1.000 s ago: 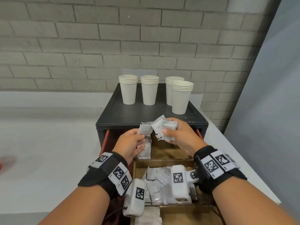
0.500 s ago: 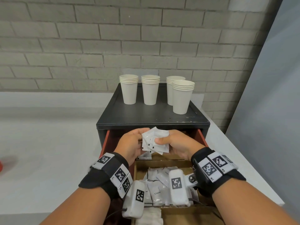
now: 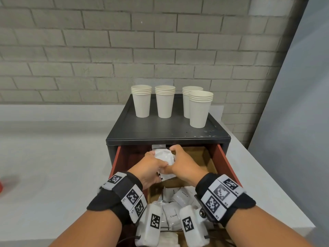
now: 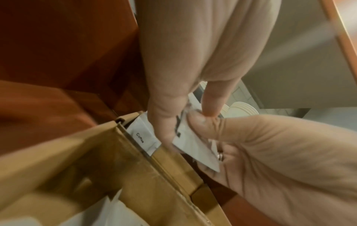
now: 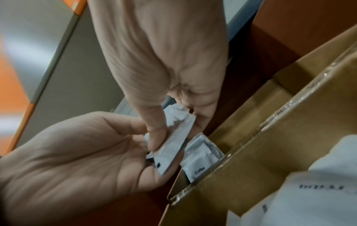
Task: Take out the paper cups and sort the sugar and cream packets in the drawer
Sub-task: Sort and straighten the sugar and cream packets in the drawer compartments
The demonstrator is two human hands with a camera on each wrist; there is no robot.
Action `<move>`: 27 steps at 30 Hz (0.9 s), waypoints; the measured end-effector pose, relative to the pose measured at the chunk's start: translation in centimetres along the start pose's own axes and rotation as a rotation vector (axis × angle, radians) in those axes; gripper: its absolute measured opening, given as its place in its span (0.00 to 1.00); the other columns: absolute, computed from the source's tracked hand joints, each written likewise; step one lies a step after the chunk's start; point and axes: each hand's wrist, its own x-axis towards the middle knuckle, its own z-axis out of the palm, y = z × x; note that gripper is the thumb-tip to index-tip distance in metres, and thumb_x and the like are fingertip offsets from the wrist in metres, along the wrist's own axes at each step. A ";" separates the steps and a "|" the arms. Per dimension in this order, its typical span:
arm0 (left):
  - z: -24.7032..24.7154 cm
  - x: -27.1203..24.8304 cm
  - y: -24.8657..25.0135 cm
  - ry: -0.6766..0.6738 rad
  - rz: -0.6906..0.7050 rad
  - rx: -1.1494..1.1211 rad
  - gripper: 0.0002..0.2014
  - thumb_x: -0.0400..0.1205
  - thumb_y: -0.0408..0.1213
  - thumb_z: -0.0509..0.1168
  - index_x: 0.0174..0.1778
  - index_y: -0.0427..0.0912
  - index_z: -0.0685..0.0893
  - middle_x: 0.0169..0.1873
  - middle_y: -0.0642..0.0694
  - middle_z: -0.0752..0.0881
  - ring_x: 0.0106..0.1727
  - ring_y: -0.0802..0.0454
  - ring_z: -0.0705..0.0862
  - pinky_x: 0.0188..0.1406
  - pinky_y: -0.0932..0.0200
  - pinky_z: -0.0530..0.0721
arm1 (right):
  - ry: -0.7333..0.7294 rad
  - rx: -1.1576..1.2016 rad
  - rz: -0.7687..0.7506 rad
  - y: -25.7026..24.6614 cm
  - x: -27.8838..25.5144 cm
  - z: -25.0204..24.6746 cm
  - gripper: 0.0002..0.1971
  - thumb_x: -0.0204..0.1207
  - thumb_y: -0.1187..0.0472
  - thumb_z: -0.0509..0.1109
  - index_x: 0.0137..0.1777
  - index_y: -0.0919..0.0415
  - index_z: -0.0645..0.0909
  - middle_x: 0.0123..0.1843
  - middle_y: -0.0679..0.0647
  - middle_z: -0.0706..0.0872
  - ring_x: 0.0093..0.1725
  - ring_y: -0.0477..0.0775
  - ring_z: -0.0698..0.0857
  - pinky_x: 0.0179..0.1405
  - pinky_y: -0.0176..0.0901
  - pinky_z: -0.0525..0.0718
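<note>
Both hands hold one bundle of white packets (image 3: 164, 157) low over the open drawer's back cardboard compartment (image 3: 201, 157). My left hand (image 3: 151, 165) grips its left side and my right hand (image 3: 178, 161) its right side. In the left wrist view the left hand (image 4: 185, 125) pinches the packets (image 4: 193, 146) between thumb and fingers. The right wrist view shows the right hand (image 5: 173, 122) pinching the bundle (image 5: 177, 134). A packet marked Coffee (image 5: 201, 165) lies in the compartment just below. More packets (image 3: 179, 196) fill the nearer compartment. Several stacks of paper cups (image 3: 142, 102) stand on the black cabinet (image 3: 160, 132).
The drawer (image 3: 224, 163) has red sides and is pulled out toward me. The cabinet stands on a white counter (image 3: 53, 166) against a grey brick wall. A grey panel (image 3: 293, 104) rises at the right. Something red (image 3: 0, 186) shows at the far left edge.
Both hands have come down with the packets from in front of the cabinet's top edge into the back of the drawer, and the loose fan of packets is now pressed into one bundle.
</note>
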 end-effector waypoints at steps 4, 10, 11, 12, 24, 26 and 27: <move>-0.8 1.8 -0.4 0.104 -0.004 0.038 0.30 0.76 0.18 0.61 0.73 0.40 0.67 0.64 0.34 0.79 0.61 0.39 0.81 0.37 0.52 0.86 | -0.079 -0.024 0.025 -0.5 0.0 0.1 0.34 0.71 0.59 0.77 0.73 0.59 0.62 0.60 0.50 0.77 0.54 0.47 0.77 0.47 0.34 0.80; -1.0 2.5 -0.7 0.138 0.057 0.055 0.28 0.75 0.21 0.64 0.72 0.41 0.69 0.61 0.36 0.81 0.61 0.38 0.82 0.63 0.40 0.82 | -0.086 0.201 0.297 -0.7 1.2 -0.4 0.20 0.74 0.67 0.73 0.67 0.65 0.76 0.58 0.58 0.83 0.48 0.50 0.83 0.44 0.34 0.85; -0.7 2.2 -0.6 0.141 0.074 0.064 0.24 0.77 0.21 0.62 0.69 0.39 0.72 0.61 0.36 0.82 0.62 0.38 0.81 0.66 0.40 0.79 | -0.088 0.233 0.317 -0.6 1.3 -0.1 0.18 0.74 0.68 0.73 0.64 0.66 0.78 0.60 0.59 0.83 0.50 0.51 0.84 0.47 0.35 0.86; -0.6 2.1 -0.7 0.145 0.082 0.072 0.22 0.78 0.20 0.61 0.67 0.38 0.74 0.61 0.36 0.81 0.64 0.38 0.80 0.69 0.40 0.77 | -0.087 0.261 0.325 -0.4 1.5 0.1 0.16 0.74 0.70 0.72 0.62 0.66 0.79 0.61 0.60 0.83 0.50 0.51 0.84 0.49 0.36 0.86; -0.6 2.0 -0.5 0.181 0.057 0.336 0.18 0.81 0.25 0.60 0.68 0.33 0.77 0.59 0.35 0.83 0.57 0.44 0.81 0.63 0.51 0.80 | 0.048 0.108 0.163 -0.4 2.4 1.1 0.25 0.72 0.71 0.73 0.68 0.62 0.72 0.63 0.57 0.81 0.58 0.53 0.80 0.56 0.44 0.81; -0.9 2.1 -0.3 0.234 0.088 0.383 0.18 0.82 0.25 0.59 0.68 0.28 0.76 0.62 0.31 0.81 0.52 0.46 0.77 0.59 0.50 0.79 | 0.092 0.072 0.210 0.0 2.7 1.1 0.24 0.72 0.71 0.73 0.68 0.62 0.73 0.63 0.58 0.81 0.63 0.57 0.80 0.59 0.46 0.81; -1.1 2.2 -0.2 0.264 0.093 0.393 0.18 0.82 0.26 0.59 0.68 0.26 0.76 0.65 0.30 0.80 0.50 0.47 0.76 0.59 0.49 0.79 | 0.097 0.064 0.229 0.1 2.9 1.1 0.24 0.72 0.71 0.73 0.67 0.63 0.74 0.63 0.58 0.82 0.63 0.58 0.81 0.61 0.47 0.81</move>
